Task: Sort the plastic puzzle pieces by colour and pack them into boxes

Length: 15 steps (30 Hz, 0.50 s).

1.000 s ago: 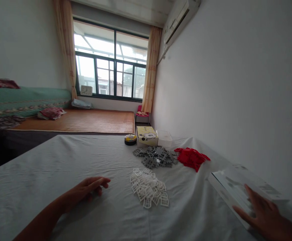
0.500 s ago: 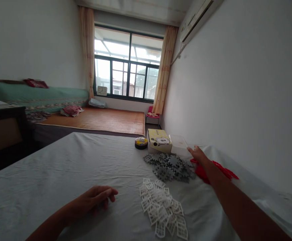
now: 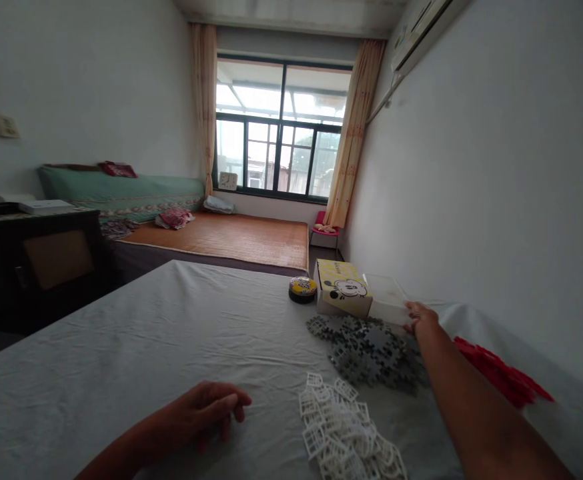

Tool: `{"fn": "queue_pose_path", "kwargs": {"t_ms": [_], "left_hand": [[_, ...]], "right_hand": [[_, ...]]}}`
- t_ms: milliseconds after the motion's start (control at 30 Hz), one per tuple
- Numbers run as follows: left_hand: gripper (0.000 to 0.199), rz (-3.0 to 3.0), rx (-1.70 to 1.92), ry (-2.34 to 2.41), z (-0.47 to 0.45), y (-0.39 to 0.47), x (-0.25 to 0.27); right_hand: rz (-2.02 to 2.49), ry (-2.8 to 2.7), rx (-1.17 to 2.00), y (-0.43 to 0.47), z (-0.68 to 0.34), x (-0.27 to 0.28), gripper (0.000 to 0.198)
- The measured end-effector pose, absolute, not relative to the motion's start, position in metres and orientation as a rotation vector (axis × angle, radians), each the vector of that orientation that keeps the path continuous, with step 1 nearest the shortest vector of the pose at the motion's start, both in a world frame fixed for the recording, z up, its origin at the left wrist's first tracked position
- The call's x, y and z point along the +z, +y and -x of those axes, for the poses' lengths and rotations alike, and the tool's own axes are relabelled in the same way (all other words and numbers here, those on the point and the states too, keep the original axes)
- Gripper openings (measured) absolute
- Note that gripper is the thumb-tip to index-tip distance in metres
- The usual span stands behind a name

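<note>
At the near right corner of a transparent box [image 3: 385, 292], the right hand [image 3: 426, 321] has its fingers set against the plastic.
Whether those fingers pinch the wall or merely touch it cannot be told; the corner is probably chosen as the nearest part to reach. Just left of the transparent box stands a cartoon carton [image 3: 345, 293], then a round tin [image 3: 302, 289]. Grey interlocking pieces [image 3: 371, 347] lie close on the near side of the fingers, red pieces [image 3: 501, 371] beyond the forearm, which may cover some. White lattice pieces [image 3: 341, 427] run off the lower edge. Left of them, the left hand [image 3: 214, 408] has fingers loosely bent, slightly apart, seemingly idle over the counter [image 3: 171, 340]; its palm is hidden.
</note>
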State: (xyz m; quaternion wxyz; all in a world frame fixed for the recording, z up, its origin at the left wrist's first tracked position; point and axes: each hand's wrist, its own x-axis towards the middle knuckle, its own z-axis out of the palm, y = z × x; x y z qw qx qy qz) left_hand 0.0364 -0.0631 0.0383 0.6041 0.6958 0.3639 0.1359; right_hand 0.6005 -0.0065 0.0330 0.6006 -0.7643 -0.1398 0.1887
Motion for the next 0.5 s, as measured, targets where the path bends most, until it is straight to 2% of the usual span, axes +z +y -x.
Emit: {"fn": "queue_pose_path", "kwargs": {"t_ms": [200, 333, 500], "left_hand": [[0.049, -1.61, 0.299, 0.826, -0.035, -0.06, 0.035], [0.049, -1.624, 0.303, 0.827, -0.035, -0.062, 0.038], [0.051, -1.653, 0.335, 0.787, -0.037, -0.062, 0.036]], "right_hand": [[1.758, -0.142, 0.342, -0.016, -0.616, 0.036, 0.051], [1.7, -0.173, 0.345, -0.044, -0.622, 0.064, 0.048], [1.558, -0.325, 0.493, -0.099, -0.607, 0.104, 0.039]]}}
